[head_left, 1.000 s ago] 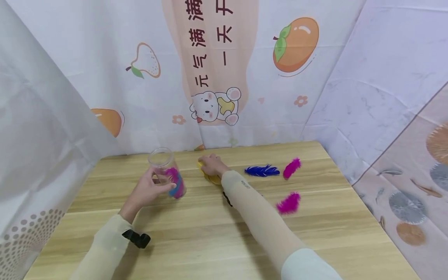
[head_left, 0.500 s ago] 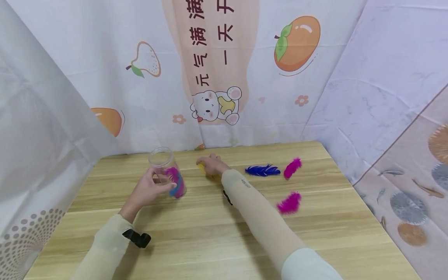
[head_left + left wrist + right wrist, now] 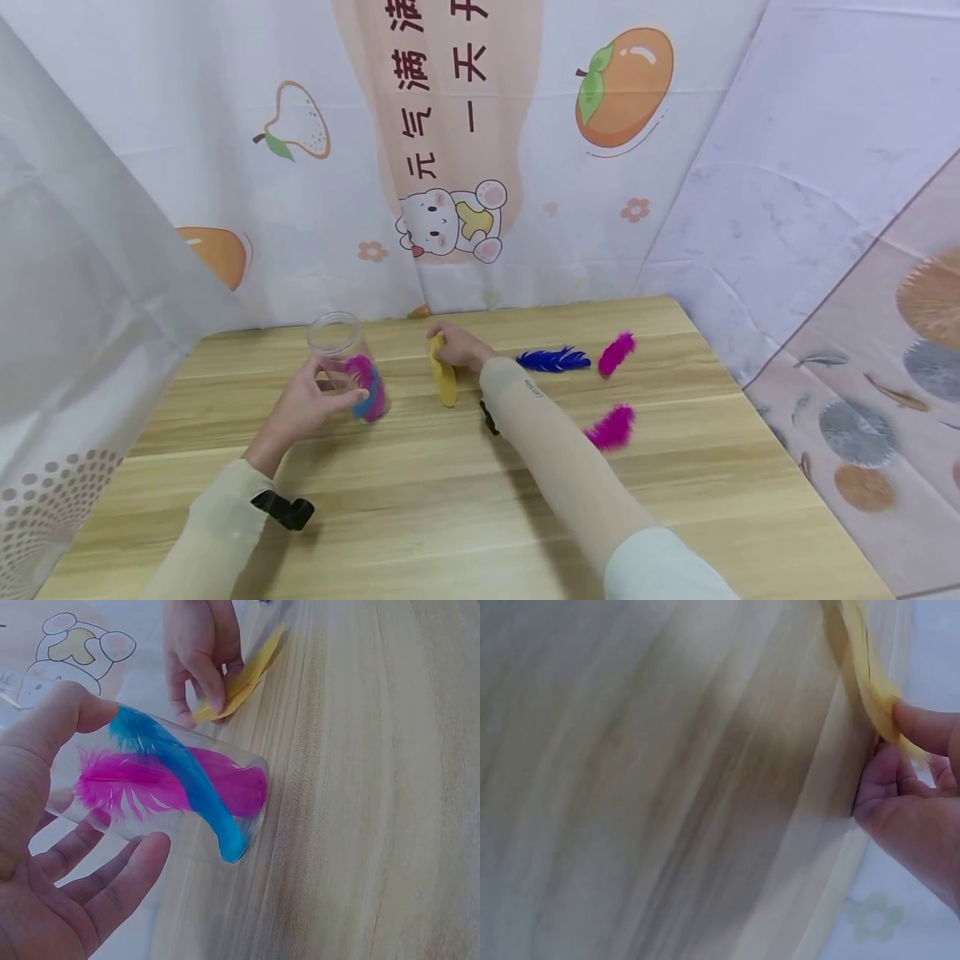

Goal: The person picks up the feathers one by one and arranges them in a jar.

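Observation:
My left hand (image 3: pixel 309 402) grips a clear plastic cup (image 3: pixel 335 333) standing on the table at the left, thumb on one side and fingers round the other. Inside the cup lie a magenta feather (image 3: pixel 236 784) and a blue feather (image 3: pixel 191 780), plain in the left wrist view. To the right of the cup, my right hand (image 3: pixel 463 347) pinches a yellow feather (image 3: pixel 444 379) by its far end. In the right wrist view the thumb presses on that feather (image 3: pixel 870 682), and its other end points away from the hand.
Right of my right hand lie a dark blue feather (image 3: pixel 555 360) and two magenta feathers, one farther back (image 3: pixel 617 354) and one nearer (image 3: pixel 611 428), on the wooden table (image 3: pixel 420 508). A printed curtain (image 3: pixel 337 200) hangs along the table's back edge.
The yellow feather, at first mostly under my right hand on the table, now stands partly raised in the fingers. My left hand and the cup keep their place; the head view has shifted slightly.

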### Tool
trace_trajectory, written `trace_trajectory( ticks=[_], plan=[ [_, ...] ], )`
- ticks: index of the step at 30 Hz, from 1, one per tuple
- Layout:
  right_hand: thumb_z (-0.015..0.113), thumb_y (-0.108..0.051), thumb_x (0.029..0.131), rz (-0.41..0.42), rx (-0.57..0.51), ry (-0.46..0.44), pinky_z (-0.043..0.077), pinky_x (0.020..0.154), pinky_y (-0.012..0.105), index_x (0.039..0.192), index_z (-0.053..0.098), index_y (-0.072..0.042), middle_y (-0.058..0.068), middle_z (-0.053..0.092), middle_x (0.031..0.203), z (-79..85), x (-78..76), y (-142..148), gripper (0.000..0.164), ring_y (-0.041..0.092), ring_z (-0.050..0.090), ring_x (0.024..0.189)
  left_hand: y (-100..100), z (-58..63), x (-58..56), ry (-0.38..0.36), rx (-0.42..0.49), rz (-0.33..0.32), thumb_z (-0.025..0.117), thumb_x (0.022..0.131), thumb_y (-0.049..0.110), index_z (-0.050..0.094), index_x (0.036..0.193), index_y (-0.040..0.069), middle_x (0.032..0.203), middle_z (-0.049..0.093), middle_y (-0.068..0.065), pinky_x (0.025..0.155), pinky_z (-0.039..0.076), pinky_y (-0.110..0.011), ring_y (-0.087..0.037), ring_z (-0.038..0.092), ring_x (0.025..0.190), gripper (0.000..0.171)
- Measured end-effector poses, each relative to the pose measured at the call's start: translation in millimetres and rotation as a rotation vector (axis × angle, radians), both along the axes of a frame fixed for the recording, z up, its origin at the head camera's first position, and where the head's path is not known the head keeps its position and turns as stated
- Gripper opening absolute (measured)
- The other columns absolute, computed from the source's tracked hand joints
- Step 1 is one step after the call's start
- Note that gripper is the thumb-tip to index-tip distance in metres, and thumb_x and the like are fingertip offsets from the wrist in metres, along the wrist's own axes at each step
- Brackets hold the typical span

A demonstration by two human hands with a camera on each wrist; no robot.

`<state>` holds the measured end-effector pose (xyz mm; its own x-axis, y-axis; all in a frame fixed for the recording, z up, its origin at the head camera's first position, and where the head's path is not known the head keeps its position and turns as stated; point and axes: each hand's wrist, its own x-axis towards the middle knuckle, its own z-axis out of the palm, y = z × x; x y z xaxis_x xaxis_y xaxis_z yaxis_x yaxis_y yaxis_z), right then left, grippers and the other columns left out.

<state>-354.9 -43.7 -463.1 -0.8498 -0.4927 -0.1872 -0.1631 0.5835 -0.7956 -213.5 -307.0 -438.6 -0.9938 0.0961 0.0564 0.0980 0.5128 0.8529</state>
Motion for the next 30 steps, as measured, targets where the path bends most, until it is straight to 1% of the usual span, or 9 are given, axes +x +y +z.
trace_trajectory(
  ticks=[4, 7, 9, 11, 14, 16, 20, 25, 30],
  plan=[
    [0.059, 0.004, 0.097, -0.055, -0.128, -0.066, 0.05, 0.083, 0.03, 0.132, 0.057, -0.002, 0.013, 0.057, 0.12, -2.0, -1.9, 7, 0.035, 0.02, 0.055, 0.095, 0, -0.5, -1.0, -0.009, 0.001, -0.001, 0.083, 0.087, 0.035, 0.043, 0.139, 0.01, 0.13, 0.055, -0.018, 0.088, 0.057, -0.049, -0.042, 0.058, 0.116, 0.07],
    [0.058, 0.004, 0.098, -0.101, -0.226, -0.118, 0.05, 0.077, 0.027, 0.137, 0.055, 0.001, 0.014, 0.059, 0.112, -5.3, -4.3, 12, 0.039, 0.018, 0.055, 0.088, -1, -1.0, -1.7, -0.01, 0.002, -0.003, 0.082, 0.088, 0.035, 0.042, 0.139, 0.01, 0.13, 0.055, -0.017, 0.088, 0.056, -0.049, -0.041, 0.058, 0.116, 0.07],
    [0.057, 0.004, 0.099, -0.142, -0.301, -0.171, 0.052, 0.079, 0.027, 0.139, 0.053, 0.002, 0.014, 0.061, 0.112, -8.1, -6.1, 15, 0.041, 0.017, 0.056, 0.089, -1, -1.2, -2.0, -0.007, 0.001, -0.003, 0.082, 0.088, 0.035, 0.042, 0.139, 0.01, 0.13, 0.055, -0.017, 0.089, 0.056, -0.05, -0.04, 0.058, 0.116, 0.07],
    [0.054, 0.004, 0.101, -0.162, -0.368, -0.226, 0.053, 0.085, 0.028, 0.141, 0.052, 0.005, 0.014, 0.061, 0.113, -11.4, -7.9, 17, 0.04, 0.017, 0.058, 0.092, -1, -1.1, -1.8, -0.002, -0.002, -0.002, 0.082, 0.088, 0.034, 0.043, 0.138, 0.009, 0.13, 0.055, -0.017, 0.091, 0.055, -0.051, -0.041, 0.058, 0.117, 0.069],
    [0.051, 0.005, 0.102, -0.169, -0.446, -0.291, 0.052, 0.095, 0.033, 0.138, 0.052, 0.009, 0.012, 0.06, 0.116, -12.7, -7.7, 20, 0.036, 0.018, 0.058, 0.099, -2, -0.2, -0.8, 0.002, -0.003, 0.001, 0.082, 0.088, 0.033, 0.043, 0.137, 0.008, 0.129, 0.055, -0.018, 0.092, 0.054, -0.052, -0.042, 0.057, 0.118, 0.068],
    [0.049, 0.006, 0.103, -0.16, -0.482, -0.318, 0.051, 0.098, 0.035, 0.137, 0.051, 0.011, 0.013, 0.059, 0.115, -12.4, -7.2, 21, 0.035, 0.018, 0.058, 0.1, -2, 0.6, -0.1, 0.001, -0.005, 0.003, 0.082, 0.088, 0.033, 0.043, 0.137, 0.007, 0.129, 0.055, -0.018, 0.091, 0.055, -0.052, -0.044, 0.057, 0.118, 0.068],
    [0.049, 0.007, 0.102, -0.176, -0.513, -0.327, 0.051, 0.099, 0.036, 0.139, 0.05, 0.011, 0.012, 0.059, 0.114, -11.9, -6.8, 22, 0.037, 0.018, 0.057, 0.1, -2, 1.8, -0.1, -0.007, -0.008, 0.008, 0.082, 0.087, 0.034, 0.042, 0.137, 0.008, 0.13, 0.054, -0.018, 0.089, 0.056, -0.051, -0.045, 0.057, 0.118, 0.069],
    [0.05, 0.007, 0.102, -0.202, -0.522, -0.31, 0.051, 0.101, 0.038, 0.14, 0.051, 0.009, 0.015, 0.06, 0.121, -11.3, -6.6, 22, 0.038, 0.02, 0.058, 0.105, 0, 2.5, -0.7, -0.009, -0.01, 0.008, 0.083, 0.087, 0.035, 0.043, 0.135, 0.007, 0.131, 0.053, -0.018, 0.089, 0.056, -0.049, -0.045, 0.057, 0.117, 0.068],
    [0.054, 0.004, 0.102, -0.236, -0.489, -0.289, 0.055, 0.093, 0.037, 0.139, 0.055, 0.003, 0.014, 0.063, 0.122, -5.9, -2.6, 18, 0.037, 0.02, 0.061, 0.103, -1, 3.0, -0.6, -0.019, -0.003, 0.005, 0.083, 0.087, 0.034, 0.042, 0.138, 0.008, 0.13, 0.053, -0.018, 0.086, 0.057, -0.047, -0.045, 0.058, 0.116, 0.071]
  ],
)
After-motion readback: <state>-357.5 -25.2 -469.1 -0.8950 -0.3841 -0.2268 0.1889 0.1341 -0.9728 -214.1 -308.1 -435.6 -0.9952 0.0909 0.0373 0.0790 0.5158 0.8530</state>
